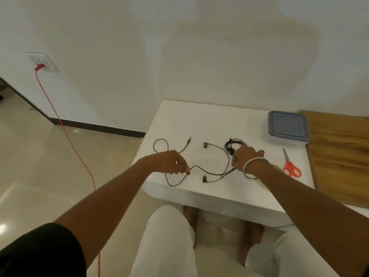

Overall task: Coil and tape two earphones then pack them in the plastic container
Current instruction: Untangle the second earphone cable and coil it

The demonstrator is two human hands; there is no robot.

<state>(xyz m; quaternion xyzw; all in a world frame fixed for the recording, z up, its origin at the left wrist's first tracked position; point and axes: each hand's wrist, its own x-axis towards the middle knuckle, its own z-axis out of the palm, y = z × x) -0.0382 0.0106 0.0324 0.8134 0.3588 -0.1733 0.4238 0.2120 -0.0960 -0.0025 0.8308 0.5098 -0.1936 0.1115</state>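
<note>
I see a smooth white table [209,120] with a matt top, thin black rubbery earphone cable [211,173], a translucent plastic container [287,126] under a dull grey-blue lid, orange plastic-handled scissors [290,165], a grained wooden board [339,154], a shiny metal bangle [252,167].

The right hand [244,156] hides its own fingers and the earphone cable [211,173] beneath it. Beside the plastic container [287,124], the wooden board [339,156] runs off the frame's edge.

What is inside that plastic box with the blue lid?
Cannot tell. The plastic container sits closed on the white table, and its blue lid hides the inside. Both earphones lie outside it.
</note>
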